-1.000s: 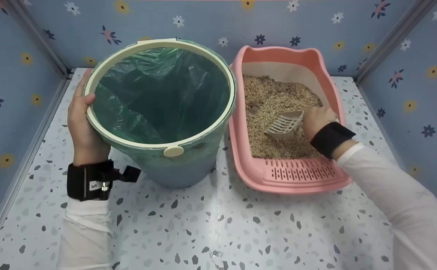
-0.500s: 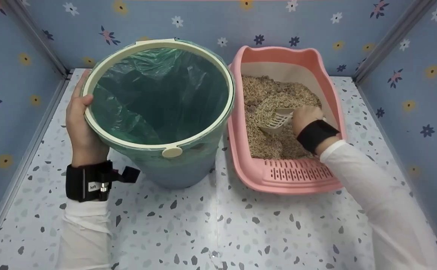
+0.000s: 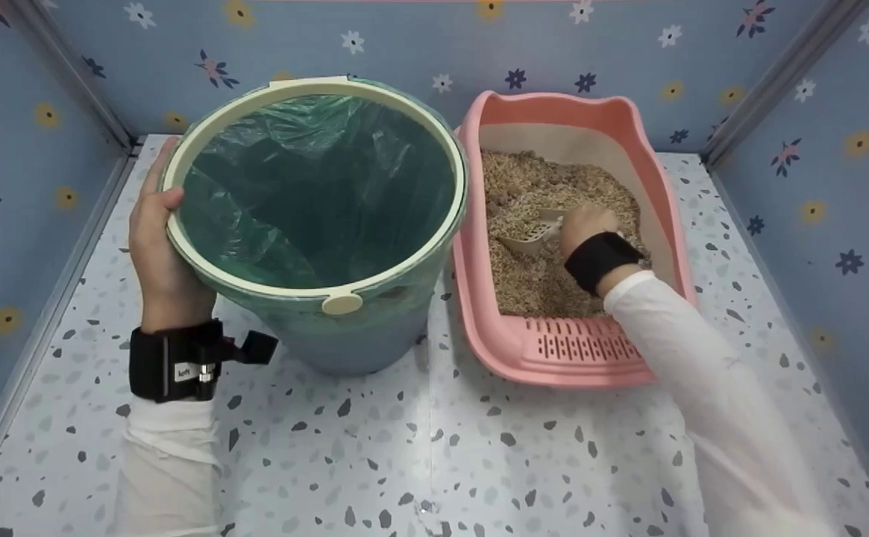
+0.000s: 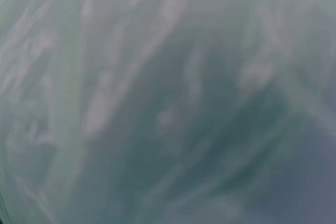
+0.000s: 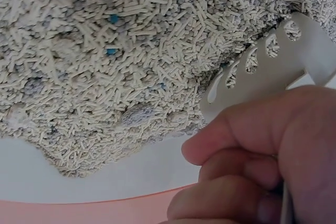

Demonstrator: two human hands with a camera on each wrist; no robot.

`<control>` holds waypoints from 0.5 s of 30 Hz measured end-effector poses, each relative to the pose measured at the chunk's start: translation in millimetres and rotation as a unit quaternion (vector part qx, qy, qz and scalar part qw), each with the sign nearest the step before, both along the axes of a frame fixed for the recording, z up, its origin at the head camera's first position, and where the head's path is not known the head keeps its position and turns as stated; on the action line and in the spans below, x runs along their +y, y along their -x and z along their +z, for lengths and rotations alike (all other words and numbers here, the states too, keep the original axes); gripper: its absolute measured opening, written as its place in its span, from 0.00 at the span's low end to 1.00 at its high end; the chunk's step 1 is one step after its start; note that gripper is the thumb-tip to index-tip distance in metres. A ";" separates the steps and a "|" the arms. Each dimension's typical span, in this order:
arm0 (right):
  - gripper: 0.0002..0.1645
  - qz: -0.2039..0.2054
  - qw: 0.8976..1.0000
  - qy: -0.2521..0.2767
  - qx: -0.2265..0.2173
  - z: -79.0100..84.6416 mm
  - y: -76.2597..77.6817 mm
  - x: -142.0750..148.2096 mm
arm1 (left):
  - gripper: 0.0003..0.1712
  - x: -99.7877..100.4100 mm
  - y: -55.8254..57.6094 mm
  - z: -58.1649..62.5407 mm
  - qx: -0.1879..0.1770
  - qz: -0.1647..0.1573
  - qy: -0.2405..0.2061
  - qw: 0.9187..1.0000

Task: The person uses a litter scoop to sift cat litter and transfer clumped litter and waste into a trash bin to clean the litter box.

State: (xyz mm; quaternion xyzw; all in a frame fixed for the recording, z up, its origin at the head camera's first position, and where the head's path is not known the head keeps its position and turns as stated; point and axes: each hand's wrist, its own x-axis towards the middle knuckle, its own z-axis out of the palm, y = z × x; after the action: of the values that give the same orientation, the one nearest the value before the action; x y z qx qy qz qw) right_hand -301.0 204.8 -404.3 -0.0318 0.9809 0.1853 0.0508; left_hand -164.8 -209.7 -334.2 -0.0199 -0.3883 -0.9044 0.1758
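Observation:
My left hand (image 3: pixel 165 261) holds the side of a trash bin (image 3: pixel 356 350), its thumb lying on the cream rim (image 3: pixel 277 286). A green plastic bag (image 3: pixel 244 224) lines the bin, which leans toward me. Only blurred bag film (image 4: pixel 173 103) shows in the left wrist view. In the right half of the head view, my right hand (image 3: pixel 587 227) grips the handle of a pale slotted litter scoop (image 3: pixel 527 240). The scoop's front edge is down in the pellet litter (image 3: pixel 538 291) of a pink litter box (image 3: pixel 482 347). Curled fingers (image 5: pixel 231 171) around the handle appear in the right wrist view.
Flower-patterned blue panels (image 3: pixel 397 45) stand behind and on both sides. The litter box's perforated front ledge (image 3: pixel 583 347) faces me. A speckled white surface (image 3: pixel 344 462) lies beneath the bin and box. Darker clumps (image 5: pixel 137 114) sit among the pellets.
My right hand has moved left and slightly up, pushing the scoop further through the litter, so its blade sits deeper. The left hand and bin have barely moved.

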 end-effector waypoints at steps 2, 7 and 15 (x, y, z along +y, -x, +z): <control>0.16 -0.010 1.000 0.002 -0.007 -2.3 3.4 -2.8 | 0.31 0.6 -0.2 0.1 0.000 0.002 0.012 1.000; 0.18 -0.021 1.000 -0.015 -0.005 -7.7 10.1 -9.2 | 0.31 1.8 -0.9 0.5 0.001 0.000 0.014 1.000; 0.13 -0.063 0.997 0.024 -0.022 -13.2 16.3 -21.1 | 0.30 0.5 -1.7 -0.7 0.007 0.000 0.009 1.000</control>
State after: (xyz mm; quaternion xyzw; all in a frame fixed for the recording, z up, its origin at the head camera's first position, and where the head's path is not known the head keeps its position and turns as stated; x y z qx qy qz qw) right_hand -317.3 183.7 -417.5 0.0244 0.9838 0.1571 0.0834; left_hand -163.1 -209.2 -334.9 -0.0282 -0.3949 -0.9009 0.1780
